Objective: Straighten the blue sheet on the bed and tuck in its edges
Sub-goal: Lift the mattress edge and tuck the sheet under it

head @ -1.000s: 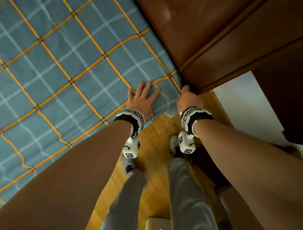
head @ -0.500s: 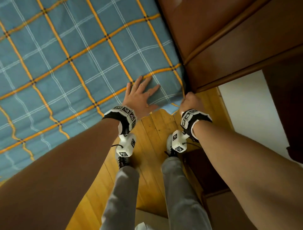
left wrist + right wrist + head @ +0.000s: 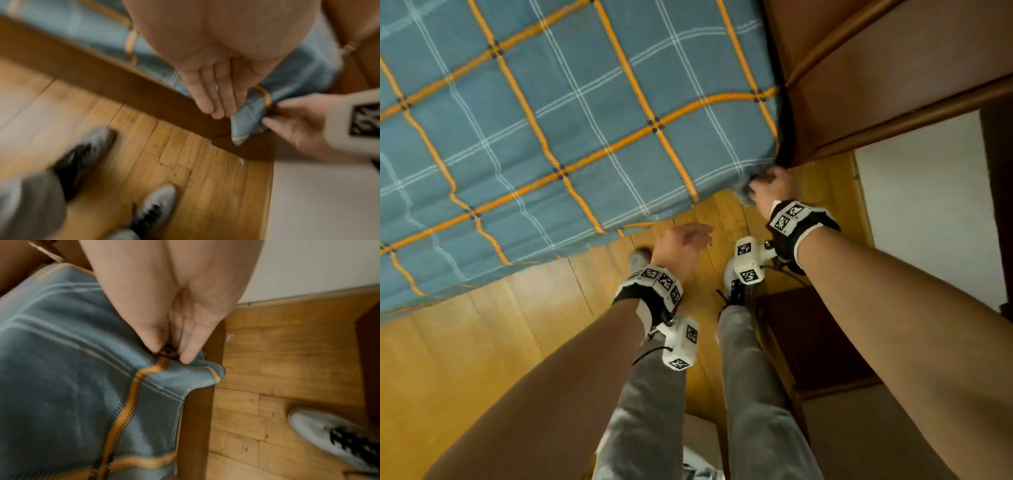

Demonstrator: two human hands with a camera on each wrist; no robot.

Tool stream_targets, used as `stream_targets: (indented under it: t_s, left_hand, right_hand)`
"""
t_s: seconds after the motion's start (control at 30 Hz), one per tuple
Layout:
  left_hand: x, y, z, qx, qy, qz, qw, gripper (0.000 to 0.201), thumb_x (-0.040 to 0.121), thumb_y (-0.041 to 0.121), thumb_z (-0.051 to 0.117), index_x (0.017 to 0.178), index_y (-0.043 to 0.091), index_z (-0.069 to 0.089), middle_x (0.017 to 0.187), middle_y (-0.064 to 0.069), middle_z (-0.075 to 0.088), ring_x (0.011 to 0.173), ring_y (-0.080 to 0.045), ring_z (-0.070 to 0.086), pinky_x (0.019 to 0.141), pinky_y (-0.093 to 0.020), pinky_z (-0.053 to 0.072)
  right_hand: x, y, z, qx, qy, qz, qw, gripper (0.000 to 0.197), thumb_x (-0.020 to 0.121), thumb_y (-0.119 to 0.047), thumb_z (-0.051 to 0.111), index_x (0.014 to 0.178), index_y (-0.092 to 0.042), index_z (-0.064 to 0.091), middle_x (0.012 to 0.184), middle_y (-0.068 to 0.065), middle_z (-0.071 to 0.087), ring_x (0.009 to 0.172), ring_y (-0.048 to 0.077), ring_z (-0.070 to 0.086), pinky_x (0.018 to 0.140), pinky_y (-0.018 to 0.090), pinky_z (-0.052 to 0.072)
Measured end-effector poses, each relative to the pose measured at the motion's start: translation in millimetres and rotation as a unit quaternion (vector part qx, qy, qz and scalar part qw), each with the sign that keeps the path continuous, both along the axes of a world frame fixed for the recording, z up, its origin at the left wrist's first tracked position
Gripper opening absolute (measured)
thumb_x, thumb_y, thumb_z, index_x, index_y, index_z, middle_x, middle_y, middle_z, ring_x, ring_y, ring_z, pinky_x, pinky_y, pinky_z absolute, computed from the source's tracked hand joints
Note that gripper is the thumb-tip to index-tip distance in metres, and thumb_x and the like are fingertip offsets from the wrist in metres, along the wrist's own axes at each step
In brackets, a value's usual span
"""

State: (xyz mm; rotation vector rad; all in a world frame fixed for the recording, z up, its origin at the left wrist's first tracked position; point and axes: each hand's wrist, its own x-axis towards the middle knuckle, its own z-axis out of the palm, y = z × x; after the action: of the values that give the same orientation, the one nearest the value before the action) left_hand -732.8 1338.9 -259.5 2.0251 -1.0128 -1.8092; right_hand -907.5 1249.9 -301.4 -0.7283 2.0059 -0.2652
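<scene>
The blue sheet (image 3: 558, 113), checked with orange and white lines, lies flat over the bed. Its loose corner (image 3: 244, 125) hangs over the wooden side rail (image 3: 123, 84) at the headboard end. My right hand (image 3: 756, 186) pinches that corner between thumb and fingers (image 3: 191, 353), with the cloth bunched under them. My left hand (image 3: 698, 231) hangs off the bed beside the mattress edge. Its straight fingers (image 3: 213, 97) point down right beside the held corner. The blur hides whether they touch it.
A brown wooden headboard (image 3: 859, 68) stands against the bed's right end. A dark wooden nightstand (image 3: 808, 335) sits by my right leg. Plank floor (image 3: 482, 342) runs along the bedside, and my grey shoes (image 3: 329, 443) stand on it.
My left hand has lifted off the top of the sheet and dropped beside the mattress edge. My right hand has moved down from the top corner and now holds the hanging corner.
</scene>
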Motion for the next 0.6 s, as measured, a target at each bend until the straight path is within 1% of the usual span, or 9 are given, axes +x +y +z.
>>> stream_targets:
  t_s: [0.03,0.1,0.17,0.23,0.3,0.37,0.4,0.47,0.6]
  left_hand:
    - [-2,2,-8,0.073,0.095,0.152,0.981,0.032,0.098,0.012,0.041,0.123,0.011,0.062,0.110,-0.005,0.068,0.104,-0.025,0.063,0.093,-0.037,0.050]
    - [3,-2,-30,0.140,0.213,0.400,0.880,0.037,0.103,0.012,0.034,0.136,0.002,0.048,0.131,-0.013,0.058,0.120,-0.032,0.056,0.103,-0.039,0.044]
    - [11,-12,-54,0.141,0.274,0.544,0.780,0.035,0.103,0.017,0.033,0.128,0.001,0.052,0.129,-0.016,0.059,0.130,-0.031,0.050,0.104,-0.040,0.044]
    - [19,-18,-75,0.128,0.334,0.628,0.692,0.028,0.101,0.017,0.035,0.107,0.002,0.058,0.114,-0.018,0.060,0.123,-0.033,0.052,0.097,-0.042,0.045]
    - [21,-17,-83,0.109,0.364,0.645,0.663,0.022,0.096,0.014,0.042,0.105,0.001,0.058,0.120,-0.021,0.058,0.117,-0.034,0.053,0.096,-0.044,0.046]
    - [19,-13,-89,0.093,0.363,0.650,0.661,0.024,0.086,0.009,0.054,0.108,0.001,0.058,0.130,-0.020,0.057,0.122,-0.033,0.051,0.099,-0.044,0.049]
    - [20,-10,-91,0.090,0.369,0.663,0.645,0.032,0.082,0.011,0.058,0.113,0.002,0.057,0.134,-0.019,0.055,0.124,-0.033,0.051,0.101,-0.044,0.048]
    - [19,-5,-95,0.087,0.402,0.683,0.604,0.041,0.087,0.023,0.058,0.124,0.005,0.052,0.137,-0.019,0.050,0.122,-0.035,0.052,0.106,-0.045,0.043]
    - [13,6,-109,0.086,0.416,0.673,0.605,0.057,0.092,0.044,0.055,0.132,0.005,0.046,0.141,-0.016,0.051,0.125,-0.030,0.056,0.109,-0.043,0.040]
  right_hand:
    - [4,1,-1,0.007,-0.043,-0.054,0.998,0.014,0.084,-0.005,0.070,0.096,-0.011,0.066,0.090,0.002,0.069,0.083,0.020,0.067,0.083,0.037,0.057]
    - [13,-1,-9,0.021,-0.143,-0.143,0.979,0.018,0.086,0.012,0.059,0.084,-0.005,0.061,0.080,0.006,0.064,0.080,0.023,0.065,0.084,0.040,0.057]
    - [14,-1,-18,0.037,-0.198,-0.163,0.966,0.027,0.086,0.018,0.053,0.081,-0.008,0.057,0.086,0.008,0.061,0.101,0.034,0.065,0.086,0.037,0.057]
    - [13,-2,-29,0.075,-0.239,-0.191,0.949,0.020,0.090,0.013,0.049,0.091,-0.006,0.053,0.097,0.011,0.059,0.117,0.036,0.059,0.076,0.029,0.059]
    - [11,-3,-37,0.070,-0.252,-0.248,0.933,0.015,0.096,0.007,0.039,0.101,0.002,0.052,0.111,0.019,0.060,0.114,0.034,0.059,0.071,0.033,0.057]
    - [6,-1,-45,0.071,-0.290,-0.318,0.900,0.021,0.097,0.001,0.034,0.102,0.005,0.053,0.111,0.021,0.060,0.117,0.034,0.056,0.083,0.041,0.052]
    - [6,-1,-46,0.069,-0.331,-0.362,0.869,0.022,0.097,-0.001,0.034,0.102,0.006,0.055,0.109,0.021,0.061,0.115,0.034,0.057,0.088,0.043,0.051]
    - [4,3,-46,0.057,-0.372,-0.383,0.843,0.023,0.096,-0.004,0.037,0.101,0.006,0.057,0.106,0.021,0.064,0.105,0.033,0.061,0.092,0.044,0.050]
    - [0,13,-49,0.043,-0.432,-0.402,0.806,0.033,0.089,-0.015,0.048,0.114,0.003,0.059,0.119,0.022,0.067,0.120,0.036,0.059,0.109,0.050,0.039]
